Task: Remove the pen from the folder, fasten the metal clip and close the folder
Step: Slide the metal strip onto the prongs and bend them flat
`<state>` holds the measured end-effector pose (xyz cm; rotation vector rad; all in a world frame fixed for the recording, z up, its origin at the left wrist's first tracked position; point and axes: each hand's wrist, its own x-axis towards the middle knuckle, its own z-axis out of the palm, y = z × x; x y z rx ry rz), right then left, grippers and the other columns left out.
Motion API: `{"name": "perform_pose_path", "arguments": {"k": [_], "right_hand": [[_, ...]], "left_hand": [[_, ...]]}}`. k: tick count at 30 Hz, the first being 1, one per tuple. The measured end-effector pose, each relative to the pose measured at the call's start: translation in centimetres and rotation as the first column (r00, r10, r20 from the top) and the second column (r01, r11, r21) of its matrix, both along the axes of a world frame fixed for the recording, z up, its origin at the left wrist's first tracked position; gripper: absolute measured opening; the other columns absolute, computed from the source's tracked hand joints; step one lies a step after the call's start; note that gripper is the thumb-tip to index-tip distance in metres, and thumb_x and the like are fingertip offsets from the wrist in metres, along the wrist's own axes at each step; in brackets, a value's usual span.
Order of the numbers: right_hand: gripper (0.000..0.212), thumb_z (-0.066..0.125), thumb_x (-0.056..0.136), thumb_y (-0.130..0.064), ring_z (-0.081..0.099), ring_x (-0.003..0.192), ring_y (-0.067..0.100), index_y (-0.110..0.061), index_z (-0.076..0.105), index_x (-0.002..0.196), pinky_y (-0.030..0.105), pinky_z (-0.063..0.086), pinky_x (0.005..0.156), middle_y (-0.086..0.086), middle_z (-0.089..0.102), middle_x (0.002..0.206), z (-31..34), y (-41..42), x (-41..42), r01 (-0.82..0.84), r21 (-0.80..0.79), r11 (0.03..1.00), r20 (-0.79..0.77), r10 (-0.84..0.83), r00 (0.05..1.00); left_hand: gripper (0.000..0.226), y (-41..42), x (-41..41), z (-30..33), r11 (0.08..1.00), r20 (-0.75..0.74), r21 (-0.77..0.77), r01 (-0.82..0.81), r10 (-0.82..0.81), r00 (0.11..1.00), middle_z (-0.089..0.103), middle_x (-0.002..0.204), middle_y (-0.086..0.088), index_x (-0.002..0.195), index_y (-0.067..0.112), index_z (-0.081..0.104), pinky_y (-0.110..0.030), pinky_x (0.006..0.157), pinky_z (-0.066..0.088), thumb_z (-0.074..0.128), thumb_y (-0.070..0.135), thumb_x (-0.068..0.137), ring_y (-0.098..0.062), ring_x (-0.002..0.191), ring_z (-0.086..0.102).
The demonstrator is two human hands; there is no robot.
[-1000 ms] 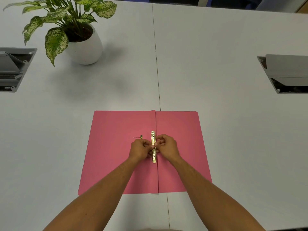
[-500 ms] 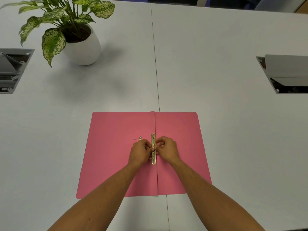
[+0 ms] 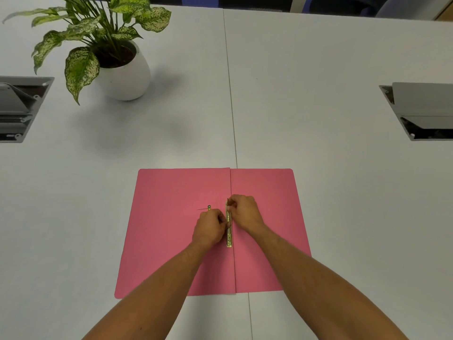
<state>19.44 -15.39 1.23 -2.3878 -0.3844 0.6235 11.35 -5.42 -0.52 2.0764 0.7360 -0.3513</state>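
Note:
A pink folder (image 3: 171,241) lies open and flat on the white table, spine running toward me. Along the spine sits a gold metal clip (image 3: 229,238), a narrow strip with holes. My left hand (image 3: 210,229) pinches the strip near its middle from the left. My right hand (image 3: 245,212) pinches its far end from the right, where a thin prong stands up. A small metal piece (image 3: 208,207) with a thin prong lies on the left flap just beyond my left hand. No pen is visible.
A potted plant in a white pot (image 3: 122,77) stands at the far left. Grey cable boxes are set into the table at the left edge (image 3: 17,109) and the right edge (image 3: 421,111). A seam (image 3: 230,94) splits the table down the middle.
My right hand has slid up the strip toward its far end, and my left hand has shifted slightly lower. The folder stays flat and open.

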Motion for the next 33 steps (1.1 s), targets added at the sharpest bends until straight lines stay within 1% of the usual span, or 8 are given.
{"name": "perform_pose_path", "arguments": {"k": [3,8,13,16,20,25,28,33], "right_hand": [[0.008,0.058,0.084,-0.007,0.063,0.077,0.028,-0.012,0.065,0.084,0.036,0.053,0.067,0.01,0.071,0.086,0.3,0.3,0.6,-0.134,-0.138,0.981,0.063,0.143,0.988],[0.009,0.055,0.084,-0.005,0.06,0.08,0.032,-0.011,0.061,0.085,0.032,0.039,0.062,0.012,0.066,0.093,1.4,1.2,1.6,-0.339,-0.323,0.884,0.127,0.396,0.91],[0.011,0.06,0.081,-0.003,0.062,0.084,0.03,-0.011,0.065,0.087,0.031,0.037,0.063,0.011,0.068,0.094,2.0,2.3,2.5,-0.4,-0.378,0.835,0.112,0.47,0.875],[0.013,0.063,0.078,-0.003,0.064,0.082,0.028,-0.013,0.067,0.084,0.03,0.039,0.063,0.008,0.069,0.091,1.6,2.4,2.7,-0.347,-0.323,0.881,0.114,0.4,0.909],[0.016,0.067,0.07,-0.001,0.066,0.077,0.02,-0.016,0.069,0.075,0.03,0.052,0.067,0.003,0.073,0.082,0.7,1.7,2.6,-0.094,-0.153,0.984,0.047,0.102,0.994],[0.013,0.075,0.07,-0.005,0.064,0.07,0.013,-0.017,0.069,0.069,0.027,0.053,0.066,-0.002,0.068,0.072,0.3,1.0,2.0,0.162,-0.024,0.987,-0.078,-0.163,0.984],[0.019,0.074,0.071,-0.002,0.063,0.07,0.015,-0.018,0.066,0.063,0.024,0.047,0.063,-0.001,0.067,0.071,0.5,1.1,2.0,0.243,-0.007,0.97,-0.133,-0.242,0.961],[0.023,0.075,0.07,-0.003,0.063,0.075,0.017,-0.02,0.062,0.062,0.026,0.05,0.065,0.001,0.067,0.075,0.2,1.6,1.9,0.243,-0.036,0.969,-0.127,-0.245,0.961]], "left_hand": [[0.028,0.0,0.1,0.1,1.0,0.005,0.011,0.005,-0.005,1.0,0.071,0.073,-0.007,0.06,0.028,0.054,-0.041,0.065,0.059,0.07,0.014,0.078,-0.024,0.065,0.069],[0.03,0.1,0.3,0.3,0.998,-0.009,0.043,0.056,-0.055,0.998,0.071,0.081,-0.013,0.057,0.027,0.051,-0.04,0.067,0.056,0.069,0.017,0.079,-0.031,0.075,0.067],[0.031,0.4,0.6,0.3,0.996,-0.026,0.041,0.073,-0.072,0.997,0.071,0.08,-0.012,0.057,0.026,0.053,-0.042,0.07,0.057,0.073,0.018,0.078,-0.031,0.075,0.067],[0.032,0.4,0.7,0.4,0.997,-0.034,0.036,0.068,-0.067,0.997,0.071,0.08,-0.011,0.056,0.025,0.053,-0.041,0.068,0.058,0.075,0.019,0.078,-0.029,0.072,0.068],[0.03,0.4,0.8,0.6,0.998,-0.043,0.025,0.057,-0.056,0.997,0.071,0.077,-0.01,0.057,0.023,0.056,-0.04,0.068,0.058,0.077,0.019,0.077,-0.028,0.071,0.069],[0.029,0.4,0.8,0.7,0.999,-0.053,0.018,0.05,-0.049,0.997,0.069,0.067,-0.006,0.056,0.021,0.057,-0.041,0.066,0.06,0.075,0.015,0.078,-0.025,0.064,0.069],[0.021,0.4,0.8,0.7,0.999,-0.057,0.007,0.048,-0.048,0.997,0.073,0.07,-0.01,0.061,0.015,0.063,-0.044,0.066,0.06,0.074,0.016,0.078,-0.027,0.066,0.071],[0.019,0.3,0.9,0.6,0.998,-0.057,0.014,0.063,-0.062,0.996,0.073,0.073,-0.011,0.064,0.013,0.064,-0.043,0.066,0.06,0.075,0.017,0.079,-0.026,0.066,0.07]]}}
